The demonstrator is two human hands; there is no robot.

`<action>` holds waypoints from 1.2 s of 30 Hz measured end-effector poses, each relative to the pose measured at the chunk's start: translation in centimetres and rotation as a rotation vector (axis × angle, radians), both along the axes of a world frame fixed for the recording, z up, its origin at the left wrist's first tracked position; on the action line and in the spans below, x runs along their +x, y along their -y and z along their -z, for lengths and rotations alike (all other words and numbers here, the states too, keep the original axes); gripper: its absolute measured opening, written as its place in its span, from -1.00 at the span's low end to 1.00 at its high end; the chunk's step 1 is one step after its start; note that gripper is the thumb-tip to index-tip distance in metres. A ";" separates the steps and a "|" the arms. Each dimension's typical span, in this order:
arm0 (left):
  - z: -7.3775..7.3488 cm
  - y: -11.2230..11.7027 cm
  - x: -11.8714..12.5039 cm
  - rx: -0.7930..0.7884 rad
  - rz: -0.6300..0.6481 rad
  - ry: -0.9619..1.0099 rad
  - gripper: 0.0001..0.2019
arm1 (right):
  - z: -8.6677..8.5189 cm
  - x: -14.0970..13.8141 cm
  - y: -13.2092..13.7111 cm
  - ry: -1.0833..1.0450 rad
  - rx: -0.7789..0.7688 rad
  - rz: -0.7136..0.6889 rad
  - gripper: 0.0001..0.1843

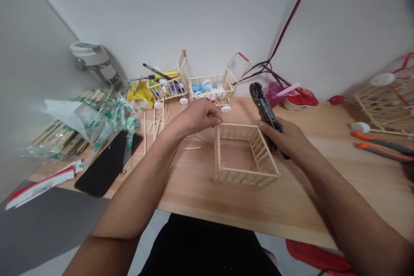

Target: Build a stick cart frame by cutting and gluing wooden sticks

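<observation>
An open rectangular basket frame of thin wooden sticks (249, 172) stands on the table in front of me, with upright slats along its sides. My left hand (203, 115) is closed beside its far left corner, fingertips pinched together; whatever they may hold is hidden. On the right, my right hand (286, 138) grips black wire-stripper-like pliers (265, 110), jaws pointing up and away. The thumb of that hand is close to the frame's far right corner. Short loose sticks (191, 148) lie left of the frame.
Two small stick carts (168, 95) with bottle-cap wheels stand by the wall, holding caps and pens. Leftward are bagged sticks (60, 138), a black phone (105, 166) and a bottle (98, 67). Rightward are orange-handled pliers (377, 142) and another stick cart (384, 103).
</observation>
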State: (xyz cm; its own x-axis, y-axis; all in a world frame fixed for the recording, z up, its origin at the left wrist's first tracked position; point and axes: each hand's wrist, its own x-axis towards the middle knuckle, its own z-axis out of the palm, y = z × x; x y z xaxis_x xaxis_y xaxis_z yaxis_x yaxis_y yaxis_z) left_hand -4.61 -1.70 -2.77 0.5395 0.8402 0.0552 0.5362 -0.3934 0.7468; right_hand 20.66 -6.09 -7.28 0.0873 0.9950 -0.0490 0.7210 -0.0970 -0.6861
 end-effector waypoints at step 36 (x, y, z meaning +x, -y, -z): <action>0.1 -0.1 0.3 0.054 0.016 -0.050 -0.81 | 0.1 -0.6 -0.2 0.000 0.016 0.047 -0.63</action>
State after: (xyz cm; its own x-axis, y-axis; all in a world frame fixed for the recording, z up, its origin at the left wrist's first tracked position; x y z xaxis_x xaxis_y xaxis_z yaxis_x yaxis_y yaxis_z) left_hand -4.35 -1.62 -2.90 0.5558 0.8281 0.0726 0.5658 -0.4409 0.6968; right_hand 20.09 -5.86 -7.34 0.1342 0.9904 -0.0326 0.7160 -0.1197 -0.6877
